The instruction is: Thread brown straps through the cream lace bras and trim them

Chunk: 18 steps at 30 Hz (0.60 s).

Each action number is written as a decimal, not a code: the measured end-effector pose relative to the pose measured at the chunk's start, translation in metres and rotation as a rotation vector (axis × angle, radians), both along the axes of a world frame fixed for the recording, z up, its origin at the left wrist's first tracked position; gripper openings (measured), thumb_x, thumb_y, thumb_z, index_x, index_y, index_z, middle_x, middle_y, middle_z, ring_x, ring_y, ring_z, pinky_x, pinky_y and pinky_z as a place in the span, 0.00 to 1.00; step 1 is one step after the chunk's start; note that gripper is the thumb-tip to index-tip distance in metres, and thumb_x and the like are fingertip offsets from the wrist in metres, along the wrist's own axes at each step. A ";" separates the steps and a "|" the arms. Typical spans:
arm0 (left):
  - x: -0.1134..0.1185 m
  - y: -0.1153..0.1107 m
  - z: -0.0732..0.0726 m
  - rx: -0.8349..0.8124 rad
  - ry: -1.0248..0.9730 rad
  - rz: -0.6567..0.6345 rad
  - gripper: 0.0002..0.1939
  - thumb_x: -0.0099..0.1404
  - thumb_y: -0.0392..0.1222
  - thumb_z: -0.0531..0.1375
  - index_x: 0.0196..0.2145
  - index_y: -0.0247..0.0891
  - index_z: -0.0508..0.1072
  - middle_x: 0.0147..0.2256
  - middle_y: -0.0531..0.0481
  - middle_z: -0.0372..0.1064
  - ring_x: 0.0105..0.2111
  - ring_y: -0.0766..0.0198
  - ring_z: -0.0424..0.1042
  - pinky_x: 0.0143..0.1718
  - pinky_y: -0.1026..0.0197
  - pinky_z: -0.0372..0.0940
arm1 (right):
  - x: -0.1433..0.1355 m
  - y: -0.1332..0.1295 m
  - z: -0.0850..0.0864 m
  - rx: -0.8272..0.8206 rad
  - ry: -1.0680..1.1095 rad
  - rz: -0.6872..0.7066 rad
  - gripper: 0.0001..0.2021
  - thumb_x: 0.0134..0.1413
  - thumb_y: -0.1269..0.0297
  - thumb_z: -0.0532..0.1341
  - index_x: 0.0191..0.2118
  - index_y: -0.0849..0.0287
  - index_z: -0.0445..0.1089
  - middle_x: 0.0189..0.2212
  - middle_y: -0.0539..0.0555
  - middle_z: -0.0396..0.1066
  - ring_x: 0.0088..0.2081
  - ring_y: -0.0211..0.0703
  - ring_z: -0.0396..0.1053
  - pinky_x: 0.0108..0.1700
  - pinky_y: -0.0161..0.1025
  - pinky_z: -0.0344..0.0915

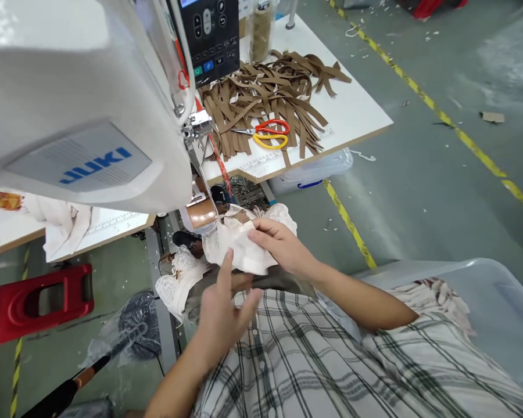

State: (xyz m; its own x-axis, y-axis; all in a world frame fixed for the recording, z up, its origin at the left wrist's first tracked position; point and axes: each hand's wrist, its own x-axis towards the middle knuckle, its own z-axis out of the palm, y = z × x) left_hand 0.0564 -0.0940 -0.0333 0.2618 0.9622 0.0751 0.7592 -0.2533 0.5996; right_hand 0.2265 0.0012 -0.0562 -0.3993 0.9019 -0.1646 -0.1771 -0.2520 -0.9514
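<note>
A white lace garment point(244, 249) hangs just in front of the arm end of the sewing machine point(200, 212). My right hand point(283, 244) pinches its upper edge between thumb and fingers, beside a small brown strip point(241, 216) lying on the fabric. Nearer to me, my left hand point(229, 307) is spread, its index finger pointing up towards the garment's lower left part; nothing is seen in it, and it is slightly blurred. More white lace fabric point(181, 281) drapes down to the left over my lap.
Many brown strips point(265, 96) cover the white table point(361, 119), with red and yellow scissors point(272, 133) on them. A thread cone point(260, 35) stands behind. The large machine head point(82, 110) fills the upper left. A clear bin point(497, 296) with fabric is at the right.
</note>
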 end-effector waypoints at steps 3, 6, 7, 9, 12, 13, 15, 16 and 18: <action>-0.019 0.013 0.023 0.110 -0.110 -0.002 0.16 0.71 0.37 0.54 0.55 0.40 0.68 0.43 0.45 0.78 0.45 0.58 0.77 0.46 0.56 0.72 | 0.005 -0.001 0.005 -0.073 0.085 0.156 0.17 0.59 0.48 0.61 0.35 0.59 0.70 0.26 0.47 0.66 0.26 0.34 0.60 0.28 0.33 0.57; -0.025 0.032 0.039 0.259 -0.063 -0.149 0.19 0.70 0.36 0.52 0.57 0.35 0.66 0.57 0.36 0.68 0.61 0.51 0.64 0.61 0.44 0.61 | 0.006 0.000 0.014 0.075 0.014 0.396 0.17 0.62 0.49 0.58 0.33 0.60 0.68 0.24 0.47 0.64 0.25 0.33 0.58 0.28 0.33 0.56; -0.025 0.039 0.040 0.238 -0.008 -0.200 0.17 0.70 0.37 0.52 0.54 0.35 0.68 0.54 0.37 0.71 0.60 0.51 0.66 0.63 0.43 0.58 | 0.005 0.000 0.017 0.187 -0.077 0.464 0.17 0.64 0.51 0.56 0.32 0.60 0.68 0.24 0.47 0.64 0.25 0.33 0.58 0.28 0.33 0.55; -0.026 0.050 0.035 0.119 0.102 -0.184 0.12 0.70 0.40 0.52 0.38 0.36 0.75 0.37 0.42 0.77 0.45 0.52 0.75 0.61 0.42 0.59 | 0.002 -0.001 0.020 0.499 -0.360 0.522 0.16 0.66 0.57 0.54 0.29 0.60 0.68 0.23 0.48 0.64 0.26 0.35 0.58 0.29 0.35 0.52; -0.031 0.059 0.016 -0.276 -0.015 0.018 0.22 0.70 0.50 0.51 0.21 0.38 0.68 0.19 0.48 0.67 0.26 0.59 0.71 0.47 0.47 0.67 | -0.004 -0.002 0.012 0.988 -0.798 0.371 0.16 0.66 0.65 0.52 0.28 0.61 0.70 0.24 0.51 0.66 0.27 0.37 0.59 0.30 0.38 0.49; -0.033 0.060 0.008 -0.467 -0.177 0.067 0.23 0.70 0.53 0.52 0.22 0.38 0.68 0.20 0.48 0.68 0.25 0.60 0.70 0.42 0.50 0.68 | -0.006 -0.002 0.006 1.107 -0.875 0.304 0.16 0.66 0.66 0.52 0.29 0.61 0.70 0.24 0.52 0.66 0.27 0.38 0.59 0.31 0.39 0.49; -0.037 0.060 -0.006 -0.819 -0.611 0.129 0.22 0.66 0.58 0.56 0.27 0.37 0.71 0.23 0.48 0.69 0.25 0.62 0.69 0.36 0.56 0.67 | -0.009 0.001 -0.007 1.258 -0.912 0.201 0.15 0.67 0.66 0.53 0.32 0.61 0.73 0.23 0.52 0.66 0.28 0.39 0.60 0.32 0.40 0.50; -0.038 0.059 -0.012 -0.944 -0.818 0.159 0.21 0.63 0.59 0.60 0.30 0.36 0.72 0.24 0.50 0.69 0.24 0.64 0.68 0.34 0.58 0.67 | -0.009 0.002 -0.012 1.296 -0.891 0.166 0.13 0.67 0.66 0.54 0.33 0.60 0.74 0.23 0.51 0.67 0.28 0.40 0.61 0.33 0.40 0.52; -0.037 0.055 -0.020 -1.051 -1.087 0.237 0.20 0.58 0.57 0.66 0.31 0.35 0.74 0.22 0.54 0.65 0.22 0.68 0.65 0.31 0.62 0.65 | -0.009 0.005 -0.020 1.309 -0.832 0.111 0.10 0.66 0.66 0.55 0.38 0.56 0.75 0.27 0.51 0.70 0.32 0.40 0.64 0.39 0.41 0.58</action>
State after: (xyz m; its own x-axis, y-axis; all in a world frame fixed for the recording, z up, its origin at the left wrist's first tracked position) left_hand 0.0192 -0.0390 -0.0534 0.3695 0.7113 -0.5979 -0.1922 0.6880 0.6998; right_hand 0.2171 0.0059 -0.0758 -0.6709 0.5615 0.4845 0.4557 0.8275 -0.3279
